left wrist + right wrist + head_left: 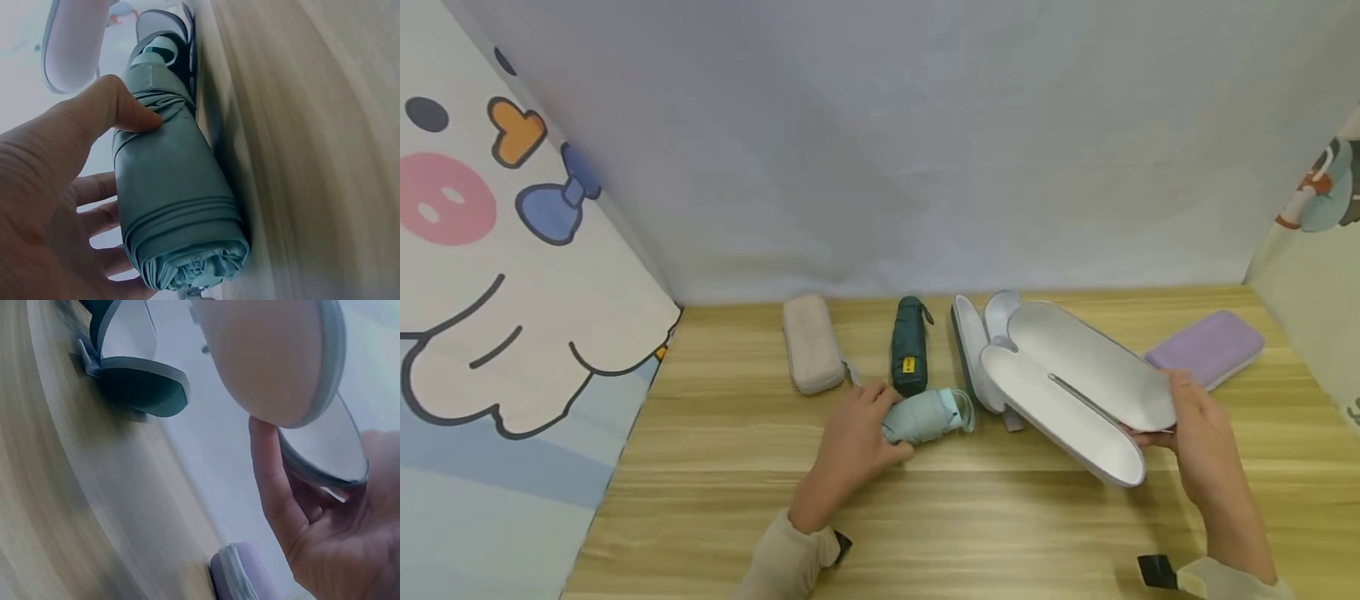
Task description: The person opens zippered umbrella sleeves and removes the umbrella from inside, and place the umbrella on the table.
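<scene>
My left hand [859, 433] grips a light green folded umbrella [921, 417] just above the wooden table or on it; I cannot tell which. In the left wrist view its thumb lies over the umbrella [172, 169] and the fingers reach round the far side. On the right, my right hand [1210, 442] holds an open hard case [1086, 358] by its near end, tilted and raised off the table. White lining shows in both halves, and the right wrist view shows fingers against the pale pinkish shell [269, 356]. Behind it stands an open dark green case [972, 342], partly hidden.
A dark green folded umbrella [910, 342] with a yellow label lies behind my left hand. Further left is a beige zipped case [814, 343] with a strap. A closed purple case [1213, 343] lies at the right. A pale curtain [925, 167] borders the table's back edge.
</scene>
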Demonstrator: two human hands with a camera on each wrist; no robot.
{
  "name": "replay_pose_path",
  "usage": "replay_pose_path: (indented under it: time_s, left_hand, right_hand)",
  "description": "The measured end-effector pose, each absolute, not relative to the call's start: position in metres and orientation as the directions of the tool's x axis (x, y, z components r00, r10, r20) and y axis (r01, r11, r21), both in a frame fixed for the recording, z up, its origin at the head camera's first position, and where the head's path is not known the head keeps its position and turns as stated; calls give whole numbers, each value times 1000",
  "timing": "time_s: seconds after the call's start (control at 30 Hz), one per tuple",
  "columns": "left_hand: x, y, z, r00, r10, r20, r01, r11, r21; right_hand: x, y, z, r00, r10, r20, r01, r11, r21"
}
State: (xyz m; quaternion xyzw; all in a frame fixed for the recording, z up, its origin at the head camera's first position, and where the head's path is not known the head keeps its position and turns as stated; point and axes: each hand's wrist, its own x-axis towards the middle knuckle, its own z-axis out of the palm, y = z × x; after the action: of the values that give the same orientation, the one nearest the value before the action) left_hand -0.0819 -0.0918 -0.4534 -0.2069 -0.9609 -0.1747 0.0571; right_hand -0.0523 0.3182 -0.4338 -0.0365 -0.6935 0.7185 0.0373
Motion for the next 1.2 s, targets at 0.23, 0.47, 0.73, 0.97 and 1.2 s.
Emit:
replay_pose_path:
  time_s: [0.23,0.47,0.73,0.97,1.2]
  left_hand:
    - [-82,-80,-456,-891,433,136,453,850,268]
    - [-80,-77,-458,-894,442,73,445,857,258]
    - [-74,-88,-453,-892,451,41,438,835,332]
    - [-76,-107,-439,-910,399,114,401,774,490]
    - [-86,-131,-425,-939,257,227,337,815,471]
  right_hand:
    - [-52,312,-439,-983,182,-11,-30,-222,-974]
    - [-58,305,-444,-980,193,-54,-10,-318,-948]
    - [-64,296,-452,-970,231,-80,-6,-350,-937]
    - [-67,293,-456,-965,235,-119,55,-262,-964]
    - [-71,289,-460,-953,271,-136,83,-196,-977]
